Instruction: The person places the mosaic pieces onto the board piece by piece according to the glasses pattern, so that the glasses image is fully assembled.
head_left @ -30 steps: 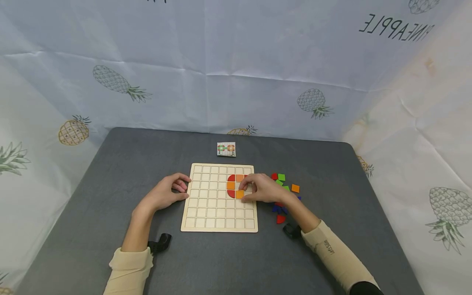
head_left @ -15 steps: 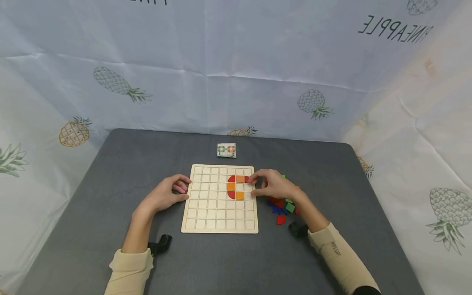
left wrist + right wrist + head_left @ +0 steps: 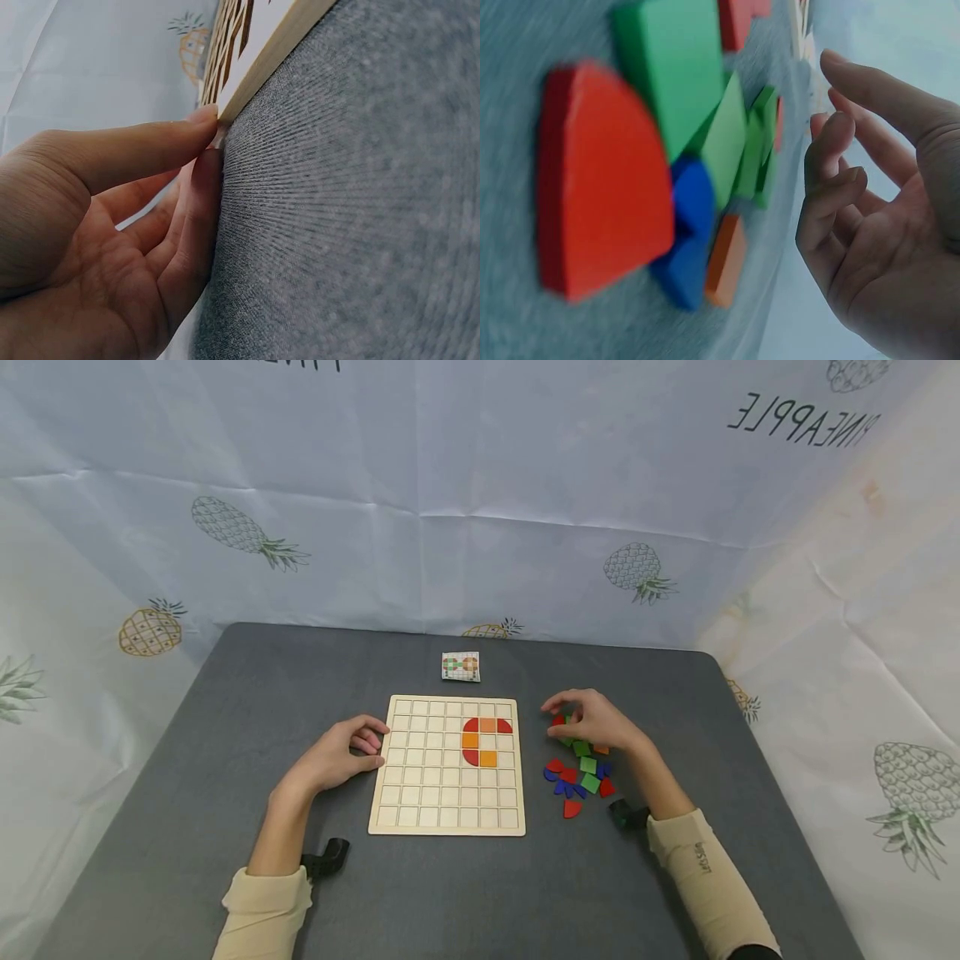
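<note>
A pale wooden grid board (image 3: pixel 427 793) lies on the grey table. Near its right side sit red quarter-round pieces (image 3: pixel 504 726) and orange squares (image 3: pixel 487 758), arranged around a bare cell. My left hand (image 3: pixel 337 752) rests at the board's left edge; in the left wrist view the thumb tip (image 3: pixel 202 114) touches the board's edge. My right hand (image 3: pixel 592 718), with nothing between thumb and fingers, hovers over the far part of a loose pile of pieces. Up close, the right wrist view shows a red quarter-round piece (image 3: pixel 611 187), a green square (image 3: pixel 679 67) and an orange piece (image 3: pixel 726 259).
A small pattern card (image 3: pixel 461 667) lies behind the board. Right of the board, red, blue and green pieces (image 3: pixel 591 783) are scattered on the table (image 3: pixel 450 893). A pineapple-print cloth (image 3: pixel 450 568) hangs behind the table.
My right hand has left the orange square on the board and moved right, over the loose pieces. The left hand stays at the board's edge.
</note>
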Available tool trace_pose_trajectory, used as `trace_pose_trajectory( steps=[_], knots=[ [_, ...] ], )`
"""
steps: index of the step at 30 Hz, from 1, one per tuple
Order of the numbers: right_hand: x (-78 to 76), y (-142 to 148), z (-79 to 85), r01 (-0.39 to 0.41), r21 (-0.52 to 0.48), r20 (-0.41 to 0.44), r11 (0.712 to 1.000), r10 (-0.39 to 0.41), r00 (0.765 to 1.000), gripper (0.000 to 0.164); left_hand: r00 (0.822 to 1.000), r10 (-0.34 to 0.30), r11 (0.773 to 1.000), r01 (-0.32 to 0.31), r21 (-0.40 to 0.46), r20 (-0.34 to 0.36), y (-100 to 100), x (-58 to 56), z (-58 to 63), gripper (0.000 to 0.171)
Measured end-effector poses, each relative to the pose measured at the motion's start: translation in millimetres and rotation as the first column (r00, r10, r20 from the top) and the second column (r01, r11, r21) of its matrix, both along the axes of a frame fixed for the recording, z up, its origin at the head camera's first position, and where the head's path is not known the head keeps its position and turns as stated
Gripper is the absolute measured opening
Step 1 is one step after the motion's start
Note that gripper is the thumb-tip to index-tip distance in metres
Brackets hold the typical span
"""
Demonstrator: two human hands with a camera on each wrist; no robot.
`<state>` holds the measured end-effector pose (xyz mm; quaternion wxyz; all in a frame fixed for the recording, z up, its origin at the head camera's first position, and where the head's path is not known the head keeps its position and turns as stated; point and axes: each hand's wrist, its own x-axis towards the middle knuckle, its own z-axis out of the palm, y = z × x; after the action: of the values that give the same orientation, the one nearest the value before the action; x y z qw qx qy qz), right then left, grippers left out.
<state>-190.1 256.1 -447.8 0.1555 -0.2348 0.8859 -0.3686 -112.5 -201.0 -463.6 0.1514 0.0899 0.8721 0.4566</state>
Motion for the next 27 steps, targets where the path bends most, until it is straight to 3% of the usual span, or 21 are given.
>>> trace_pose_trajectory(
  steps=[18, 27],
  knots=[
    [-19.7, 23.1, -10.5, 0.034, 0.064, 0.042, 0.997, -0.037, 0.998, 0.031, 1.000, 0.003, 1.000, -0.003, 0.000, 0.000, 0.9, 0.3, 1.0, 0.041],
    [-22.0, 21.6, -12.0, 0.063, 0.095, 0.045, 0.993, -0.068, 0.997, 0.028, 1.000, 0.001, 1.000, -0.001, -0.004, -0.004, 0.9, 0.7, 2.6, 0.041]
  ],
)
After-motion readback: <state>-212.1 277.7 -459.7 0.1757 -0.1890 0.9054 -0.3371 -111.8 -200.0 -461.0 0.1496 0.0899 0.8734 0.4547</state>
